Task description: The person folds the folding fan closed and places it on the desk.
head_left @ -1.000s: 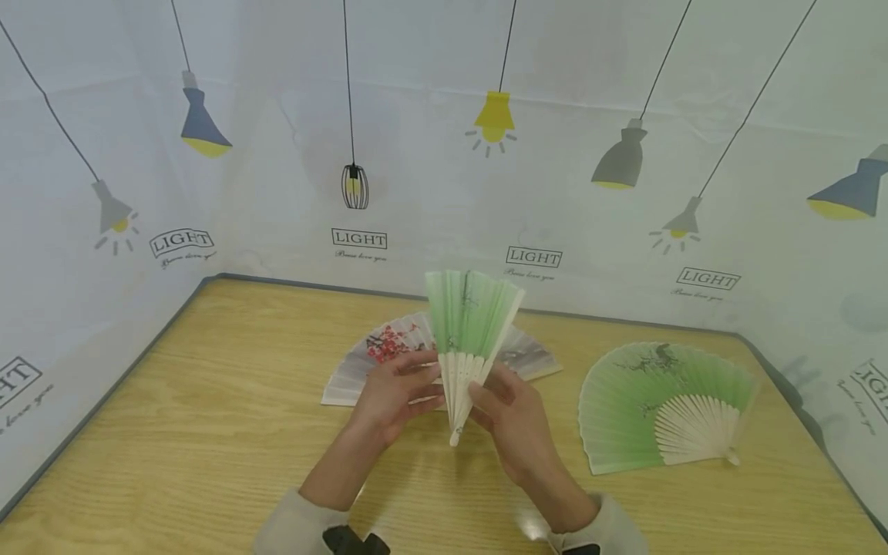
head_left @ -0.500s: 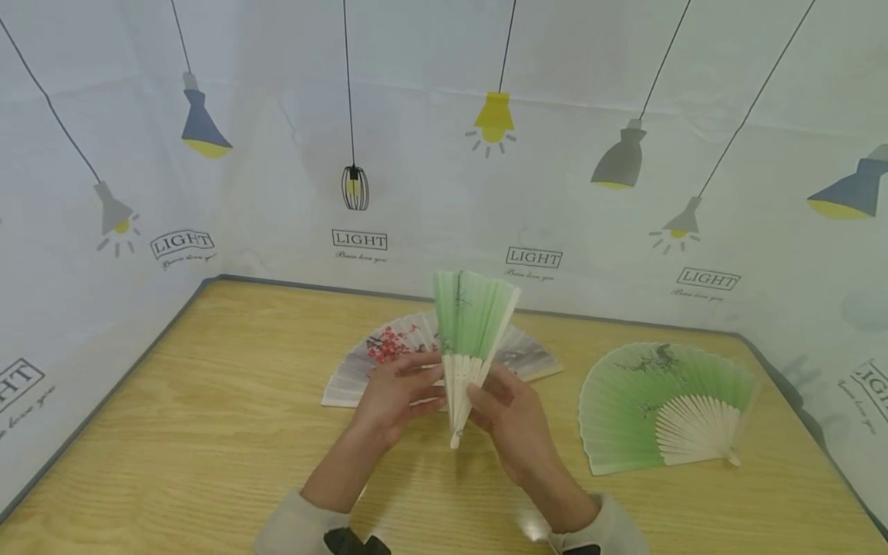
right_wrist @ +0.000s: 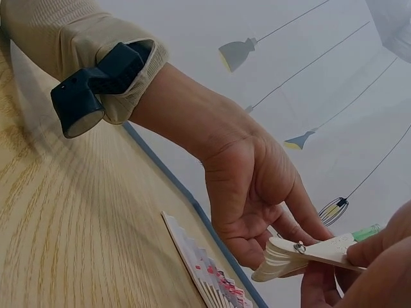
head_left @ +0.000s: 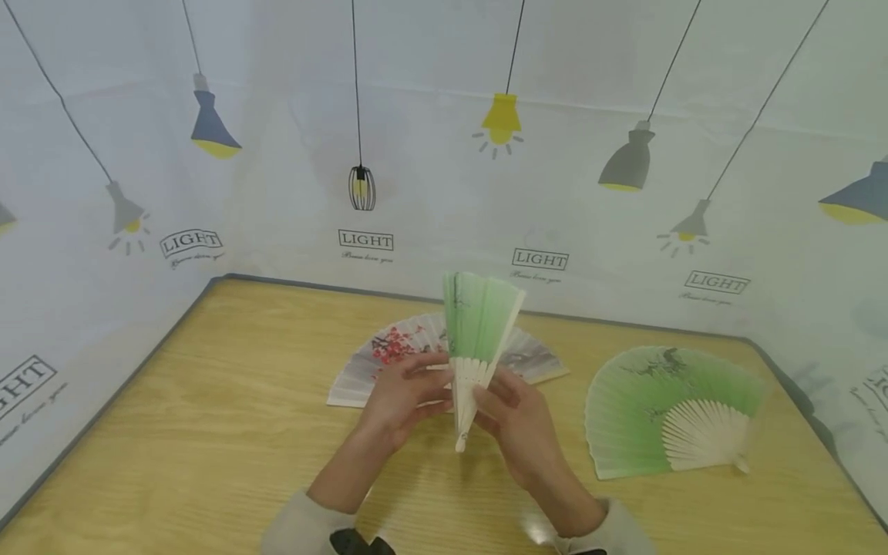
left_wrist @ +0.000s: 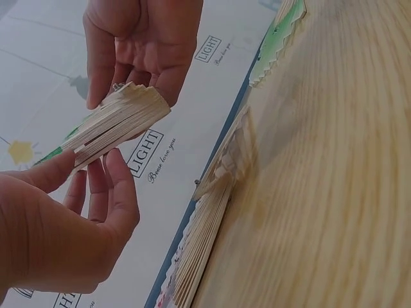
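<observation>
A partly folded green folding fan (head_left: 482, 316) is held upright above the table, its pale ribs fanning up from a pivot at the bottom. My left hand (head_left: 405, 393) pinches the rib edges on the left side; in the left wrist view thumb and fingertips meet the stacked ribs (left_wrist: 119, 119). From the right, my right hand (head_left: 516, 420) grips the fan, thumb across the front guard. The right wrist view shows the metal rivet (right_wrist: 299, 246) at the pivot end. Behind the hands, a white fan with red blossoms (head_left: 395, 344) lies spread on the table, partly hidden.
Another green fan (head_left: 624, 416) lies spread open at the right of the wooden table (head_left: 208, 432). A white cloth backdrop (head_left: 430, 169) printed with lamps rises at the table's back and sides. Dark wrist devices (right_wrist: 96, 86) sit at the light sleeves.
The held green fan has narrowed, its left edge drawn in toward the right guard. The head view has shifted slightly; the fans on the table stay put.
</observation>
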### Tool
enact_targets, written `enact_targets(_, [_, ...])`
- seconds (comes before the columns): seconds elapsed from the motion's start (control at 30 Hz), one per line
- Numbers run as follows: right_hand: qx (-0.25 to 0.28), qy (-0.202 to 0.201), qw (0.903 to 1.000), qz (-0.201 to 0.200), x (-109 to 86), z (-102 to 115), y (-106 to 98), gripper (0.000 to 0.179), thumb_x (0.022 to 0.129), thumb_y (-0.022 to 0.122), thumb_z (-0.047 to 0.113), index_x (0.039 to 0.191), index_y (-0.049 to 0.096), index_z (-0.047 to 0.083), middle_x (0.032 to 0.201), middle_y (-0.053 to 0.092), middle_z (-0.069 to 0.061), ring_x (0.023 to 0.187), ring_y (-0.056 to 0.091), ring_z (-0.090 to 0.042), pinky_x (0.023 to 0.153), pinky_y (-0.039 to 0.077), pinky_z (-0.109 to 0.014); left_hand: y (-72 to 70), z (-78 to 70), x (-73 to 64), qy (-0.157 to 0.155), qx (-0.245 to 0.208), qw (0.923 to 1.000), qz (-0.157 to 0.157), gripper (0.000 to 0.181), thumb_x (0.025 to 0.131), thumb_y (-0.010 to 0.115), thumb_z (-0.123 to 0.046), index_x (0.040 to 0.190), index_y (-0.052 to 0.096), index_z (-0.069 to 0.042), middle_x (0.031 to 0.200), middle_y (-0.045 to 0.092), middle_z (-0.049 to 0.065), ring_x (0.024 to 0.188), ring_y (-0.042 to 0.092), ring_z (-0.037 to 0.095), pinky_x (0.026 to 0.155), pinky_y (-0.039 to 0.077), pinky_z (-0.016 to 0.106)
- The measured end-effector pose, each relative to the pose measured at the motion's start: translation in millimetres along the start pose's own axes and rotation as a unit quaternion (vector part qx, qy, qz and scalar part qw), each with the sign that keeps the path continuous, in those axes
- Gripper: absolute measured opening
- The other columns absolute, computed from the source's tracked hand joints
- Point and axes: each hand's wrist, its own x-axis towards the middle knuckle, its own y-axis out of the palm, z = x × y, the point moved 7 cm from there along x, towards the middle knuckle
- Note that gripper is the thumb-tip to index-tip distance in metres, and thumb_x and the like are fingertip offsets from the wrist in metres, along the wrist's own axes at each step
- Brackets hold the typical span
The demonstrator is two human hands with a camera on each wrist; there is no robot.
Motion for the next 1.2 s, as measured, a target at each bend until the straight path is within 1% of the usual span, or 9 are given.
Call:
enact_targets(0.2, [-0.005, 0.002, 1.0000, -0.006, 0.6, -0.7, -0.4, 0.039, 0.094, 0.054, -0.003, 0.133, 0.051, -0.004, 0.129, 0.055, -0.021, 0.116, 0.055, -0.027, 0.095, 0.049, -0.041, 1.5, 0.2, 0.1, 0.002, 0.004, 1.0000, 0.008, 0.039, 0.089, 0.067, -0.009, 0.124, 0.055, 0.006, 0.104, 0.066, 0.014, 0.080, 0.067, 0.024, 0.079, 0.057, 0.039])
enact_targets(0.37, [-0.012, -0.009, 0.9999, -0.004, 0.5, 0.6, 0.3, 0.036, 0.093, 0.055, -0.003, 0.129, 0.054, -0.006, 0.125, 0.055, -0.021, 0.114, 0.056, -0.028, 0.095, 0.050, -0.040, 2.6, 1.4, 0.1, 0.001, 0.000, 0.9999, 0.014, 0.040, 0.089, 0.066, -0.007, 0.125, 0.054, 0.006, 0.100, 0.067, 0.014, 0.079, 0.067, 0.024, 0.080, 0.057, 0.041])
enact_targets(0.57, [-0.014, -0.011, 0.9998, -0.002, 0.4, 1.2, 0.9, 0.036, 0.093, 0.055, -0.003, 0.129, 0.053, -0.007, 0.125, 0.056, -0.023, 0.114, 0.056, -0.028, 0.094, 0.051, -0.039, 2.7, 1.2, -0.2, 0.002, 0.001, 0.9999, 0.015, 0.038, 0.089, 0.067, -0.006, 0.124, 0.055, 0.005, 0.097, 0.067, 0.012, 0.077, 0.066, 0.022, 0.079, 0.057, 0.040])
enact_targets(0.93, [-0.012, -0.010, 0.9999, -0.005, -0.3, 2.3, -0.1, 0.033, 0.092, 0.055, -0.006, 0.125, 0.056, -0.009, 0.120, 0.058, -0.023, 0.109, 0.059, -0.029, 0.093, 0.051, -0.039, 4.5, 0.9, -0.8, 0.003, 0.005, 0.9997, 0.023, 0.038, 0.090, 0.066, -0.005, 0.124, 0.054, 0.005, 0.099, 0.065, 0.013, 0.081, 0.066, 0.023, 0.080, 0.057, 0.041])
enact_targets(1.2, [-0.025, -0.013, 0.9996, -0.003, -0.7, 4.1, -1.2, 0.036, 0.093, 0.056, -0.002, 0.129, 0.053, -0.005, 0.123, 0.057, -0.023, 0.112, 0.057, -0.029, 0.094, 0.050, -0.038, 5.4, 1.6, -1.6, -0.002, 0.011, 0.9997, 0.022, 0.038, 0.090, 0.067, -0.008, 0.124, 0.056, 0.004, 0.101, 0.066, 0.014, 0.081, 0.066, 0.023, 0.080, 0.057, 0.041])
